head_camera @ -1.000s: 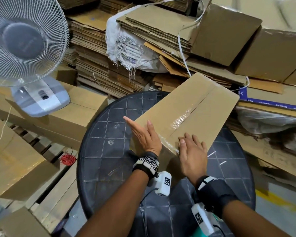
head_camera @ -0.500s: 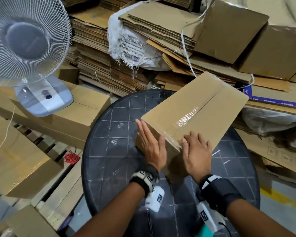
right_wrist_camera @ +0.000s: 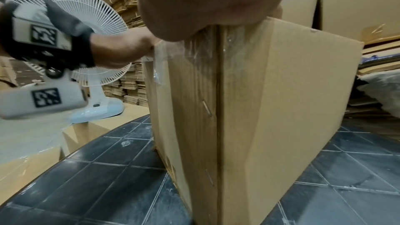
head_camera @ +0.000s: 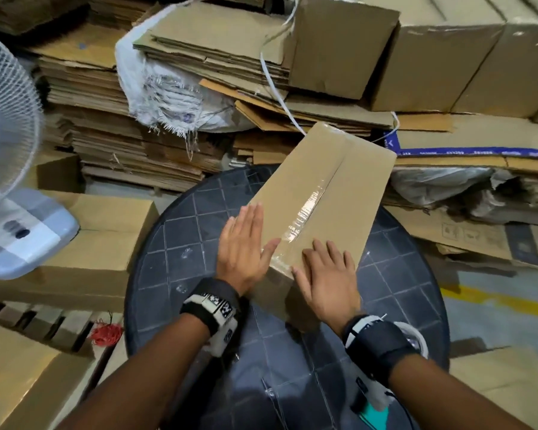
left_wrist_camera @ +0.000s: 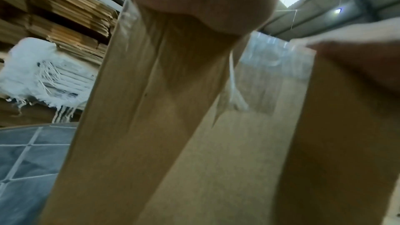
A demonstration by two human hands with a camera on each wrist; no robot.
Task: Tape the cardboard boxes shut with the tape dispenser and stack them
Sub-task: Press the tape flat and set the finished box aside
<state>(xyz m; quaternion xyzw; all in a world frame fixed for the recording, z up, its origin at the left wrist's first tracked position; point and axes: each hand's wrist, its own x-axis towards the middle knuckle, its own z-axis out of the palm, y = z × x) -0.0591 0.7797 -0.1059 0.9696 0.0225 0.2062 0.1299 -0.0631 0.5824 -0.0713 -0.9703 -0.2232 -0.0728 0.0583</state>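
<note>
On the dark round tabletop (head_camera: 180,252) we press flat left hand (head_camera: 244,252) and right hand (head_camera: 326,280), fingers straight, gripping nothing, smoothing tape on the long brown cardboard box (head_camera: 330,187); stacking looks next

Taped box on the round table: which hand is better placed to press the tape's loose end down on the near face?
Probably the left hand: it lies flat beside the tape, nearest the loose end.

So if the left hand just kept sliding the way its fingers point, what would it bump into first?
Nothing at once. The left hand lies flat along the box side, fingers pointing up and away. Going on, it would likely slide past the box toward the flat cardboard stack behind the table; depth is unclear.
</note>
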